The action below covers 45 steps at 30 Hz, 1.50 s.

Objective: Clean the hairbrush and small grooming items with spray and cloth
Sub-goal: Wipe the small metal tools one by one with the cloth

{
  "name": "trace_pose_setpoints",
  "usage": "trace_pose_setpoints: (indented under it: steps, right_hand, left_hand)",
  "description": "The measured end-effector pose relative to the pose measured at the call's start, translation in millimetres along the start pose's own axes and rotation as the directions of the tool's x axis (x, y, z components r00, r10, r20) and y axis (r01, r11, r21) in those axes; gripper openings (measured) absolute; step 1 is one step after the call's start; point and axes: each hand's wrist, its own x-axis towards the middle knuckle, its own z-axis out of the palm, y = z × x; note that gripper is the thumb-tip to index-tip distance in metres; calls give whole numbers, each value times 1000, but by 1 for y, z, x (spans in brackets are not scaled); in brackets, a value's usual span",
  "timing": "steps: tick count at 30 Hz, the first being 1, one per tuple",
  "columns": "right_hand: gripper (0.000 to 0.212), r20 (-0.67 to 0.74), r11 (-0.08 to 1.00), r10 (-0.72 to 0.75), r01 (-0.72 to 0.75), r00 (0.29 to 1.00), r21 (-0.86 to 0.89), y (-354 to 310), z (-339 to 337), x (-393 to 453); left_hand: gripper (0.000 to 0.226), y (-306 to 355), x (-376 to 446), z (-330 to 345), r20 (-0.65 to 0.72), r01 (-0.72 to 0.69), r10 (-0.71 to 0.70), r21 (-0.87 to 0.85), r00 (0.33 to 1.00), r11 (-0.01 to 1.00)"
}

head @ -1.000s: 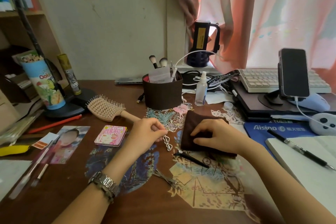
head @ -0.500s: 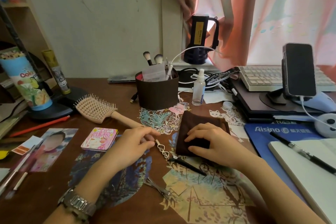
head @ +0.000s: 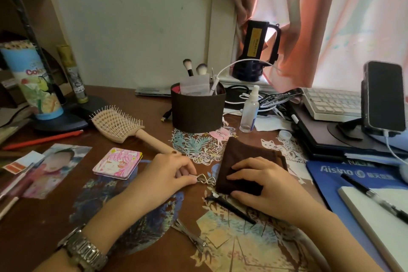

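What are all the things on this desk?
hairbrush: 1, beige, back left
heart hair clip: 1, silver, centre
cloth: 1, brown, centre right
spray bottle: 1, clear, behind cloth
brown holder: 1, with makeup brushes, back centre
pink mirror case: 1, left of centre
metal clip: 1, silver, front
black stick: 1, beside the cloth
phone: 1, black, on stand, right
keyboard: 1, white, back right
left hand: pinches the hair clip
right hand: rests on the cloth
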Motion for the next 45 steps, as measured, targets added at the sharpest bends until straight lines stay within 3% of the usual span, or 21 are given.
trace_pose_setpoints:
  steps: [7,13,18,23,26,45]
  right_hand:
    - [35,-119,996,-50,42,992,-73,-5,6,1]
    - [29,-238,992,23,7,971,122,-5,11,1]
    - [36,-178,998,14,-3,984,63,-12,15,6]
    - [39,-83,981,12,4,996,195,-9,6,4]
    - [33,-31,987,-22,27,999,161,-7,6,4]
    - [39,-99,988,2,13,995,153,-12,23,19]
  left_hand:
    - [10,1,0,3,-53,-27,28,21,998,999]
    - [9,5,-1,7,-64,-83,84,26,994,996]
    - [11,10,4,12,-57,-77,78,20,995,997]
    - [15,5,2,7,-36,-50,50,11,998,999]
    - [11,5,2,7,-34,-46,46,4,998,999]
    - [9,8,8,15,-72,-81,78,-39,994,996]
